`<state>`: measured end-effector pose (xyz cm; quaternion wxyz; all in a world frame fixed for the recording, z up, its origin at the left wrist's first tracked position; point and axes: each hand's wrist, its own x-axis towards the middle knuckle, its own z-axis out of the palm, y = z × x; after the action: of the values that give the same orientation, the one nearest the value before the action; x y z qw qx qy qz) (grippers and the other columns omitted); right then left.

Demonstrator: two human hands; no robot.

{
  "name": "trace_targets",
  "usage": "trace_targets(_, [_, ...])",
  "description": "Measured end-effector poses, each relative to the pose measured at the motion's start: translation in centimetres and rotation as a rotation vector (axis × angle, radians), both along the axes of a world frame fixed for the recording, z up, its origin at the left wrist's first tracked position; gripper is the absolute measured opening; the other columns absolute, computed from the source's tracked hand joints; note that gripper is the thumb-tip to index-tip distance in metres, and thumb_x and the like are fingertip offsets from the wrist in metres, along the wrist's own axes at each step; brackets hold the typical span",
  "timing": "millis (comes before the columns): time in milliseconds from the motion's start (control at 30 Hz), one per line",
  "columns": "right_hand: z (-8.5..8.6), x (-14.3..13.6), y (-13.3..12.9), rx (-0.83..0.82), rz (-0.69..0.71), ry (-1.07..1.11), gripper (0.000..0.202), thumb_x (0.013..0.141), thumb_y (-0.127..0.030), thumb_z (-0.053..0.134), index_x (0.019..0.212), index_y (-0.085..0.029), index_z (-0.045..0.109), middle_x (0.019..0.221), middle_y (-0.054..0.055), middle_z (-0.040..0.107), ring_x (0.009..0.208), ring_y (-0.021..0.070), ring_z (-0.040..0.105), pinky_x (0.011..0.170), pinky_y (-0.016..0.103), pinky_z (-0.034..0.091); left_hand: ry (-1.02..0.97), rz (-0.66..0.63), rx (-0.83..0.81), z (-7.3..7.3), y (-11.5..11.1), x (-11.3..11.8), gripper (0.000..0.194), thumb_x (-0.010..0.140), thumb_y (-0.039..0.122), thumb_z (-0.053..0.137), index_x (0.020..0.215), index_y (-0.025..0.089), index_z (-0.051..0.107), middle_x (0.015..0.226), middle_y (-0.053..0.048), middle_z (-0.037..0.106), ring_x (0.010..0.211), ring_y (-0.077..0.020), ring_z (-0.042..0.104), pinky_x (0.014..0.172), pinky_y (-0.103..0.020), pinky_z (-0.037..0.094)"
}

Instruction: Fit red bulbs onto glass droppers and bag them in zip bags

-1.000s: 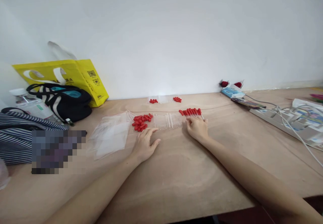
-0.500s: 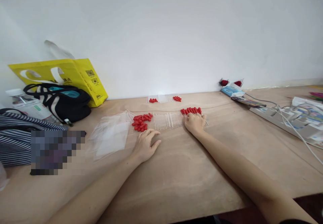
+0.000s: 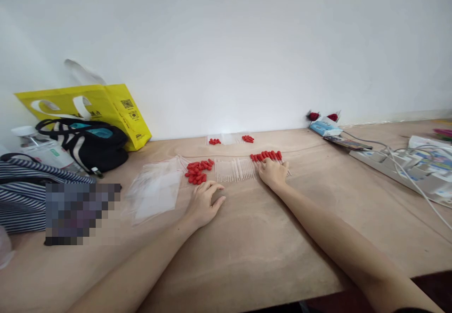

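Note:
My left hand (image 3: 205, 202) rests on the table, fingers spread and holding nothing. Just beyond its fingertips lies a pile of small red oblong pieces (image 3: 195, 178). A row of thin pale sticks (image 3: 236, 169) lies side by side between my hands. To the right, my right hand (image 3: 273, 172) is closed, with its fingers bent at the left part of a row of red-tipped sticks (image 3: 266, 156). It seems to pinch one of these sticks by its pale shaft, partly hidden by the fingers. The red ends point toward the wall.
Clear plastic bags (image 3: 157, 190) lie left of the red pile. Small red groups (image 3: 248, 139) sit by the wall on clear plastic. A yellow bag (image 3: 132, 120), black bag (image 3: 102, 148) and bottle (image 3: 52, 155) stand left. At right are a power strip (image 3: 395, 167), cables and a tissue pack (image 3: 325, 127).
Another red end shows at the left of the red-tipped row, and my right hand has shifted very slightly. My left hand stays in place.

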<state>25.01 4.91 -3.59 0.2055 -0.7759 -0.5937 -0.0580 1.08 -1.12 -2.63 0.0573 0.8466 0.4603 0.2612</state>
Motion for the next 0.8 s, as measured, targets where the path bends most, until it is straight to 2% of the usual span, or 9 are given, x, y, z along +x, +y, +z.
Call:
trace_targets(200, [0.2,-0.7,-0.3,0.042,0.083,0.03,0.026,0.079,-0.036,0.042,0.08,-0.02,0.063,0.076,0.006,0.066,0.074,0.02,0.056,0.081,0.039,0.02,0.029,0.115,0.093,0.0,0.0,0.1,0.014,0.076,0.024,0.056,0.089,0.021,0.059,0.094,-0.004,0.058,0.094,-0.0232,0.05,0.082,-0.04,0.036])
trace_targets(433, [0.9,-1.1,-0.7,-0.088,0.09,0.026,0.026,0.076,-0.034,0.043,0.075,-0.02,0.065,0.072,0.006,0.066,0.075,0.0204,0.057,0.081,0.04,0.021,0.056,0.357,0.212,0.7,1.3,-0.7,0.013,0.074,0.028,0.057,0.086,0.022,0.062,0.095,-0.005,0.058,0.093,-0.0251,0.049,0.081,-0.04,0.034])
trace_targets(567, [1.5,-1.2,-0.9,-0.149,0.094,-0.039,0.028,0.076,-0.031,0.043,0.073,-0.016,0.066,0.072,0.01,0.066,0.072,0.0214,0.058,0.081,0.041,0.023,0.121,0.49,0.186,2.2,3.8,-1.2,0.019,0.075,0.031,0.056,0.09,0.022,0.063,0.099,-0.007,0.058,0.099,-0.0282,0.045,0.083,-0.043,0.031])
trace_targets(700, [1.7,-1.6,-1.1,-0.167,0.129,-0.128,0.029,0.079,-0.023,0.04,0.072,-0.012,0.066,0.074,0.014,0.065,0.07,0.0225,0.058,0.083,0.043,0.023,0.154,0.524,0.031,3.6,7.6,-0.8,0.02,0.075,0.034,0.054,0.085,0.021,0.065,0.105,-0.01,0.056,0.106,-0.0308,0.04,0.087,-0.047,0.026])
trace_targets(800, [1.8,-1.8,-1.3,-0.209,0.143,-0.163,0.029,0.08,-0.019,0.038,0.073,-0.013,0.065,0.075,0.014,0.064,0.07,0.0232,0.057,0.085,0.046,0.021,0.132,0.536,-0.064,4.2,10.6,-0.1,0.022,0.076,0.031,0.052,0.08,0.014,0.065,0.105,-0.015,0.056,0.109,-0.0348,0.035,0.09,-0.053,0.019])
